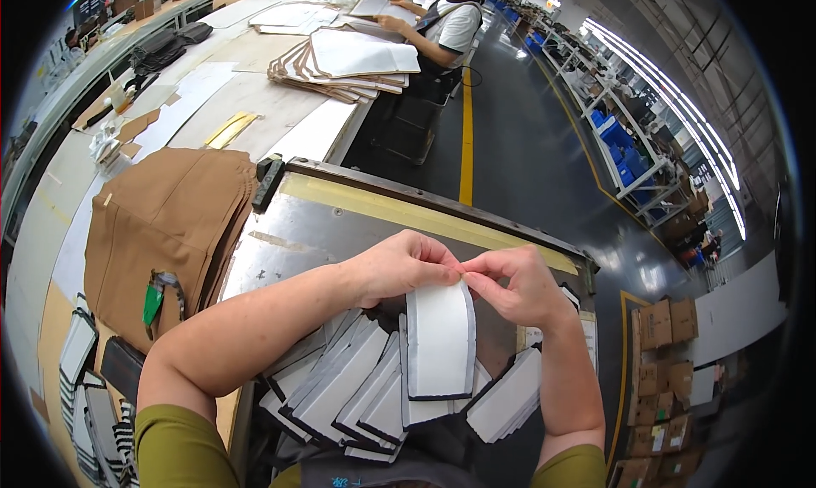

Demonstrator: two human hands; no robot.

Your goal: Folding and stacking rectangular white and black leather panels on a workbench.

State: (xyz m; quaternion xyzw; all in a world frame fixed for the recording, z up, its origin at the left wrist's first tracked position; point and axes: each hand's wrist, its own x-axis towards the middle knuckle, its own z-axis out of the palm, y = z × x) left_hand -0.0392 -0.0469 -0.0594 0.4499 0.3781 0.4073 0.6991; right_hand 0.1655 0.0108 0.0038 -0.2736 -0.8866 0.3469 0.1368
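Observation:
A white rectangular strip with dark edges [440, 343] hangs from my fingers over the near side of a metal work table [323, 224]. Its far end is pinched by my left hand [408, 267], thumb against fingers. Right beside it, my right hand [514, 284] pinches the same end near its right corner, and the two hands' fingertips meet. Beneath and to the left lie several similar white dark-edged strips [336, 382], fanned out and overlapping. Another small stack of strips [507, 394] sits below my right forearm.
At left, a pile of brown fabric pieces [161, 224] carries a green-and-black tool [155, 301]. More strips [81, 352] are stacked at lower left. Beyond, large white panels [357, 54] lie near a seated person [450, 29]. Cardboard boxes [667, 322] stand at right.

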